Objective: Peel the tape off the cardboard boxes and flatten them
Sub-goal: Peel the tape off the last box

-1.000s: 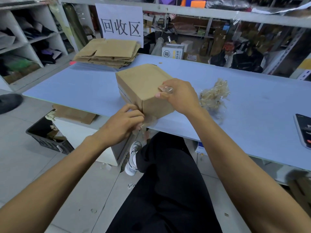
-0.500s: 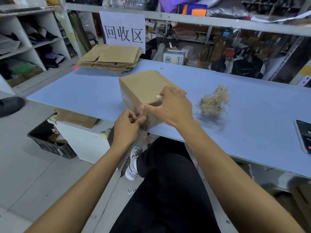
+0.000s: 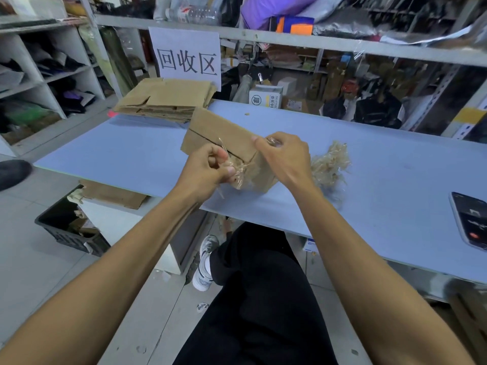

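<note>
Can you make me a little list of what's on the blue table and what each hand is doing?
table: blue top
box: brown cardboard box, still box-shaped, near the front edge
left hand: pinches clear tape coming off the box
right hand: rests on the box, with a bit of clear tape at its fingertips
tape pile: crumpled wad of peeled tape, right of the box
flat boxes: stack of flattened cardboard at the back left
phone: dark phone at the right edge
sign: white paper sign behind the stack
</note>
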Available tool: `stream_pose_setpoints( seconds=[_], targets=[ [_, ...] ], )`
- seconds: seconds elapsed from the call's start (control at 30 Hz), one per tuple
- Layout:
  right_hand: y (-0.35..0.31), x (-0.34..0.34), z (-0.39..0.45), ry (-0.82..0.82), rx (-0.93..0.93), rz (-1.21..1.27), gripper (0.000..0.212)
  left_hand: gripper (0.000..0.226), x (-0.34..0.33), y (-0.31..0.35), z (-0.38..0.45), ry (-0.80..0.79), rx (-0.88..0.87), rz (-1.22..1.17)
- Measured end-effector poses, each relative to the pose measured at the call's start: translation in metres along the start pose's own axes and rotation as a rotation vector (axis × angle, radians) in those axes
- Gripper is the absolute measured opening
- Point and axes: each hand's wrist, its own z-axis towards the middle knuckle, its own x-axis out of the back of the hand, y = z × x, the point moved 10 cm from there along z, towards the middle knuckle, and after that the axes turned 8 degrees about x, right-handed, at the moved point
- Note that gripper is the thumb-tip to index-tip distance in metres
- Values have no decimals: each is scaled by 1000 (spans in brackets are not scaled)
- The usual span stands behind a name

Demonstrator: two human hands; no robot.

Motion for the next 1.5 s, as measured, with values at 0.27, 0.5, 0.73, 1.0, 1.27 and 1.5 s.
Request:
stream_pose_setpoints(
  seconds=[0.27, 0.5, 0.73, 1.0, 1.27, 1.5],
  targets=[
    [17, 4, 26, -20, -57, 120, 58, 42, -35, 48, -1, -229, -242, 430],
    [24, 7, 44, 6, -91, 192, 58, 48, -45, 64, -1, -329, -196, 384],
    [-6, 18, 48, 20, 53, -67, 25, 13, -48, 72, 9, -255, -108, 462],
    [-23, 20, 7, -246, 144, -197, 70, 32, -52, 67, 18, -131, -28, 490],
    [-12, 9, 21, -215, 60, -6, 70, 23, -52, 67, 14, -62, -99, 694],
    [12, 6, 48, -289, -63, 135, 65, 29, -58, 65, 17, 20, -171, 456]
  ],
)
